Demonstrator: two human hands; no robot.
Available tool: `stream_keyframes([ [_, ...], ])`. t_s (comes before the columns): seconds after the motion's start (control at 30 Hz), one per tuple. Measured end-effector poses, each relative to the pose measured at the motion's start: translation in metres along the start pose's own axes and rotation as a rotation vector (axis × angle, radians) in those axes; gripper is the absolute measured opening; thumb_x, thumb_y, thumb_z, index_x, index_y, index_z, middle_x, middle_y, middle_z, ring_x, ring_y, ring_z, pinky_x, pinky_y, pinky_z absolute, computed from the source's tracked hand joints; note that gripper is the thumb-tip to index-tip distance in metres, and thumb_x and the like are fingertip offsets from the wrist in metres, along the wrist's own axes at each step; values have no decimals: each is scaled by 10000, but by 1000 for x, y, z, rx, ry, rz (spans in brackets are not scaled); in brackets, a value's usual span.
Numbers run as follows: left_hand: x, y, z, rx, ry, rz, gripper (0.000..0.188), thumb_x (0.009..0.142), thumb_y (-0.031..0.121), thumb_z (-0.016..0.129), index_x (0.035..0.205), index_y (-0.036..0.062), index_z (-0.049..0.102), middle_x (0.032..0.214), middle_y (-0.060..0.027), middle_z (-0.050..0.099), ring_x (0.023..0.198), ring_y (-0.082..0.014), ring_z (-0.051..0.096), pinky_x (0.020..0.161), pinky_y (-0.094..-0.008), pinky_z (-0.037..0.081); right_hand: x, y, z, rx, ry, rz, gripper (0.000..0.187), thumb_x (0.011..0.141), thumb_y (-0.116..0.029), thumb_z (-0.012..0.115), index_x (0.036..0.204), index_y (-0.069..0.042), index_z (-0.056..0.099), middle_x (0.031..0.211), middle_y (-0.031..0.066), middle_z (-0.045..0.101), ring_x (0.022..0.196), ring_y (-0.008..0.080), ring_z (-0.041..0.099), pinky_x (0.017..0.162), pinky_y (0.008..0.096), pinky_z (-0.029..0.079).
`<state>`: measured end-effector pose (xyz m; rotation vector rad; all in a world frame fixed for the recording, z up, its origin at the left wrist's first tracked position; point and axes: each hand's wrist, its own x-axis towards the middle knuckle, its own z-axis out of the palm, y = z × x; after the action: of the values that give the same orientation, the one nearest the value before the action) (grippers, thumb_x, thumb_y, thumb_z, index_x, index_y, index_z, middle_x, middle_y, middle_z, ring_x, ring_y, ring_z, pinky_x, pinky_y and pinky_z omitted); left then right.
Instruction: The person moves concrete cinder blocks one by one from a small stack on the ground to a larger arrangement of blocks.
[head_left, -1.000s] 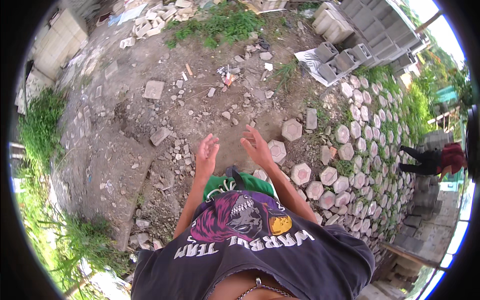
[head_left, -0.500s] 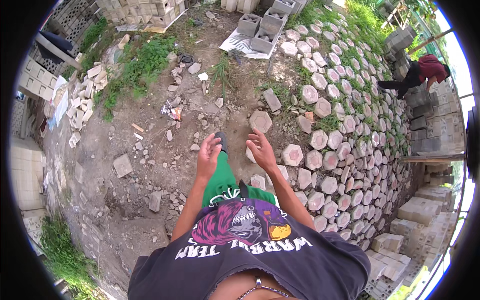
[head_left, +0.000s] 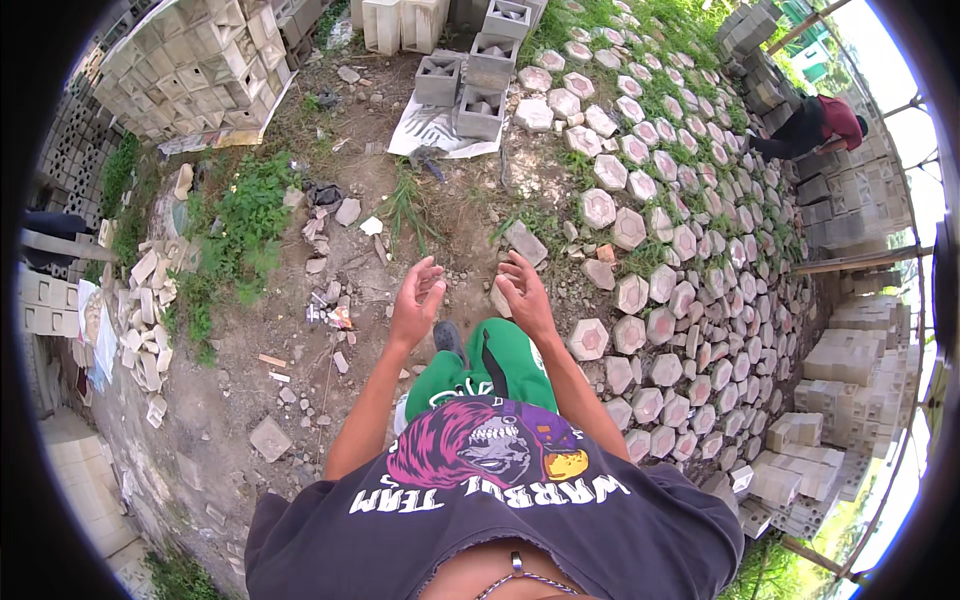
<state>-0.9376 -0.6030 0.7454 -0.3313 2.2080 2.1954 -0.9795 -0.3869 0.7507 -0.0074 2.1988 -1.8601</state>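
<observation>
My left hand (head_left: 416,306) and my right hand (head_left: 526,300) are held out in front of my body, apart from each other. Both have bent, loosely spread fingers, and neither holds anything. Past my right hand a grey concrete brick (head_left: 525,243) lies on the dirt, and a pale paver, partly hidden, sits just beside that hand. A hexagonal paver (head_left: 588,339) is to the right of my right forearm. Farther ahead, several hollow concrete blocks (head_left: 437,82) stand on and beside a white printed sheet (head_left: 412,130).
Rows of hexagonal pavers (head_left: 647,405) cover the ground on the right. Stacked blocks rise at the far left (head_left: 205,65) and along the right edge (head_left: 850,350). Rubble (head_left: 148,310) and weeds (head_left: 245,225) lie at left. A person (head_left: 825,125) bends near the far-right blocks.
I have moved forward: the hollow blocks and white sheet are nearer, and the ground has slid back beneath me. My hands stay raised and empty. The other person remains bent over.
</observation>
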Motion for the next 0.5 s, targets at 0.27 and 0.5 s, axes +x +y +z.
stream_keyframes([
  [0.27,142,9,18,-105,-104,-49,487,913,108,582,1360,16,413,1242,-156,579,1088,-207,584,928,-331,477,124,7,-14,34,90,51,577,912,-187,623,1412,-47,372,1258,182,574,1057,248,602,907,366,485],
  [0.5,279,28,36,6,-70,-132,484,911,107,590,1352,7,418,1228,-154,584,1058,-191,590,919,-323,480,268,-15,-48,80,140,93,580,907,-199,630,1406,-39,381,1260,178,578,1073,252,603,909,365,482],
])
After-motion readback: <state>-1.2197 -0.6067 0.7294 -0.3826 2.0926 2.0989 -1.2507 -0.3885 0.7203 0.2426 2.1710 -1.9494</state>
